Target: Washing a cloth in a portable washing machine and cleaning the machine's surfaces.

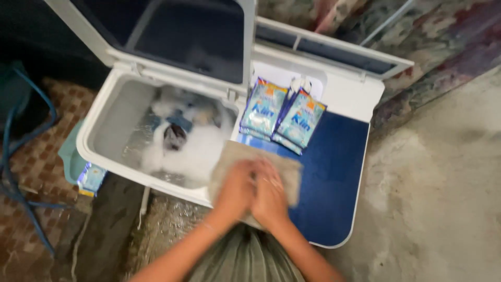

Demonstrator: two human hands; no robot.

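A grey-beige cloth (245, 159) lies bunched on the rim of a white twin-tub washing machine (344, 94), at the seam between the open wash tub and the closed blue lid (334, 183). Both hands press on it together: the left hand (236, 190) and the right hand (270, 196) sit side by side, fingers curled down into the fabric in a clenched grip, though motion blur hides the fingertips.

As a judgement, the washing is midway: at ten o'clock from the cloth the tub holds foamy water (195, 151) with other garments (175, 133) soaking in it, so soap looks already added, while this piece is being rubbed by hand and nothing shows rinsed or wrung.

At one o'clock, detergent sachets (284, 115) rest on the blue lid, apparently unopened. At nine o'clock, beyond the machine, a blue hose (21, 172) loops over the patterned floor (31, 156).
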